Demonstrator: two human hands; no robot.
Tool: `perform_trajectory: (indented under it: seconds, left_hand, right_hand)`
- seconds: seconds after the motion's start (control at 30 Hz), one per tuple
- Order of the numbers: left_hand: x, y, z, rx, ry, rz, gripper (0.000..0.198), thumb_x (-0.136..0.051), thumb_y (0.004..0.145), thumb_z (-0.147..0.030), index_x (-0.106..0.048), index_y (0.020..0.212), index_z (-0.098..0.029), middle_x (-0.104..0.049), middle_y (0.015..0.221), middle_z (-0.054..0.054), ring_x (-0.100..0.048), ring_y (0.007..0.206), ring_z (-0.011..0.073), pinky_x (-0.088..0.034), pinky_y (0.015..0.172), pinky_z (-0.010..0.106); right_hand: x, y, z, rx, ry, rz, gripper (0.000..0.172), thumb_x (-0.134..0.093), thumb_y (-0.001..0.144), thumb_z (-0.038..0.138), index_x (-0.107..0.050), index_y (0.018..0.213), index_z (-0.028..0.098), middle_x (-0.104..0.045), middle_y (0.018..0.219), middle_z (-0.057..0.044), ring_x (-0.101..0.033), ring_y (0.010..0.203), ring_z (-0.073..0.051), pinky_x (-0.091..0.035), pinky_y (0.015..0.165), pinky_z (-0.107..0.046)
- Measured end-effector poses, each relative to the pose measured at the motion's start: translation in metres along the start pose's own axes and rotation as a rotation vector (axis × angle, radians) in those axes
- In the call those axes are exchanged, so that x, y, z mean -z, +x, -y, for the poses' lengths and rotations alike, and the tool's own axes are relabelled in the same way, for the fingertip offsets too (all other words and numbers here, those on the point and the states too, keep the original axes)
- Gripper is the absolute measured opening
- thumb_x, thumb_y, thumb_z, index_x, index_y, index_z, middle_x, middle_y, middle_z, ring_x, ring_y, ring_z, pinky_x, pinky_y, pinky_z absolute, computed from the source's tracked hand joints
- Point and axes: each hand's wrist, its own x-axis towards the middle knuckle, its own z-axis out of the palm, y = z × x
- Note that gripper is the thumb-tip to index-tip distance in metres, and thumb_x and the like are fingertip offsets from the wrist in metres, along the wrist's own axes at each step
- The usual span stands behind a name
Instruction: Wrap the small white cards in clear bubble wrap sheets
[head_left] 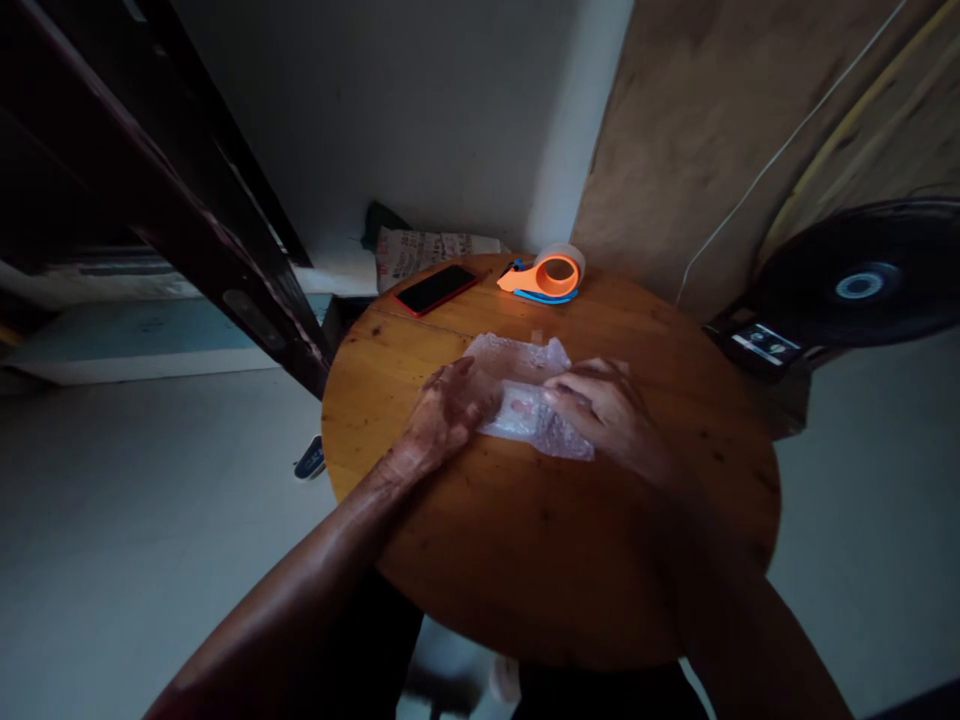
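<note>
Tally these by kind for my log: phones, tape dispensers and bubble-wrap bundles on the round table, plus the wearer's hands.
Phone: 1
Tape dispenser: 1
Bubble-wrap bundle: 1
Hands: 2 (left hand, right hand)
Total: 5

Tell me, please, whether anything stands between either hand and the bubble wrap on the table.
Nothing visible does: the left hand and right hand touch the bubble wrap; the phone and tape dispenser lie beyond it.
</note>
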Motion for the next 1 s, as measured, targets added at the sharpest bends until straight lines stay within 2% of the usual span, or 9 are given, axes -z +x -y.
perform_trajectory:
  seconds: [0.1,0.2,0.33,0.4,0.47,0.57,0.7,0.9,1.0]
  left_hand:
    - [0.006,-0.001,-0.012,0.071,-0.085,-0.015,0.054,-0.055,0.085,-0.048,-0.052,0.129,-0.017,-0.061,0.125,0.014,-0.058,0.115,0.0285,-0.049,0.097,0.046]
    - [0.015,-0.002,-0.026,0.063,-0.109,-0.059,0.046,-0.045,0.092,-0.048,-0.055,0.124,-0.018,-0.066,0.117,0.011,-0.059,0.112,0.0262,-0.046,0.098,0.045]
    - [0.022,-0.003,-0.038,0.129,-0.182,0.011,0.042,-0.045,0.091,-0.051,-0.064,0.107,-0.017,-0.07,0.081,0.006,-0.064,0.085,0.0215,-0.052,0.078,0.036]
    - [0.021,-0.004,-0.038,0.201,-0.245,0.084,0.039,-0.051,0.086,-0.05,-0.065,0.097,-0.015,-0.064,0.067,0.003,-0.06,0.065,0.0167,-0.05,0.063,0.029]
    - [0.018,-0.003,-0.034,0.233,-0.307,0.142,0.037,-0.057,0.081,-0.045,-0.063,0.096,-0.013,-0.061,0.065,0.002,-0.055,0.057,0.0134,-0.046,0.055,0.026]
    - [0.016,-0.002,-0.025,0.199,-0.269,0.217,0.035,-0.06,0.075,-0.035,-0.063,0.101,-0.011,-0.063,0.069,0.002,-0.055,0.058,0.0128,-0.043,0.053,0.024]
    - [0.016,-0.001,-0.02,0.105,-0.054,0.311,0.032,-0.056,0.074,-0.023,-0.066,0.104,-0.016,-0.066,0.076,0.002,-0.054,0.06,0.0115,-0.039,0.052,0.022]
    - [0.022,-0.002,-0.025,-0.011,0.086,0.417,0.027,-0.054,0.074,-0.019,-0.066,0.098,-0.018,-0.067,0.091,0.002,-0.059,0.074,0.0135,-0.045,0.063,0.024]
    - [0.024,-0.003,-0.025,-0.036,0.152,0.435,0.03,-0.055,0.074,-0.021,-0.064,0.102,-0.019,-0.066,0.092,0.002,-0.058,0.075,0.0143,-0.045,0.065,0.026]
  right_hand:
    - [0.02,-0.005,0.013,0.141,0.167,0.07,0.017,-0.058,0.089,0.032,-0.072,0.093,0.023,-0.072,0.089,-0.003,-0.06,0.088,-0.019,-0.038,0.087,-0.037]
    - [0.037,-0.011,0.028,0.347,0.375,0.375,0.016,-0.059,0.089,0.029,-0.072,0.091,0.022,-0.072,0.09,-0.003,-0.062,0.087,-0.016,-0.041,0.085,-0.032]
    - [0.035,-0.014,0.029,0.266,0.496,0.642,0.018,-0.057,0.089,0.03,-0.071,0.095,0.022,-0.072,0.086,-0.001,-0.063,0.076,-0.013,-0.044,0.069,-0.024]
    - [0.023,-0.013,0.023,0.141,0.488,0.573,0.02,-0.053,0.091,0.031,-0.069,0.095,0.021,-0.07,0.081,0.0,-0.061,0.07,-0.012,-0.043,0.063,-0.023]
    - [0.007,-0.01,0.018,0.007,0.41,0.343,0.018,-0.054,0.089,0.03,-0.066,0.098,0.021,-0.068,0.085,-0.001,-0.062,0.074,-0.014,-0.046,0.066,-0.025]
    - [-0.017,-0.005,0.015,-0.025,0.229,0.084,0.036,-0.062,0.08,0.028,-0.059,0.116,0.022,-0.064,0.112,-0.006,-0.06,0.101,-0.021,-0.048,0.086,-0.034]
    - [-0.033,-0.002,0.015,0.045,0.087,0.094,0.053,-0.061,0.078,0.023,-0.05,0.13,0.021,-0.06,0.124,-0.01,-0.053,0.116,-0.025,-0.042,0.1,-0.042]
    - [0.007,-0.007,-0.008,-0.134,0.124,-0.036,0.047,-0.057,0.077,0.023,-0.052,0.124,0.027,-0.066,0.111,-0.003,-0.062,0.095,-0.022,-0.049,0.082,-0.035]
    - [0.033,-0.012,-0.027,-0.345,0.0,-0.052,0.043,-0.055,0.077,0.022,-0.052,0.12,0.024,-0.068,0.101,-0.005,-0.063,0.086,-0.021,-0.048,0.072,-0.031]
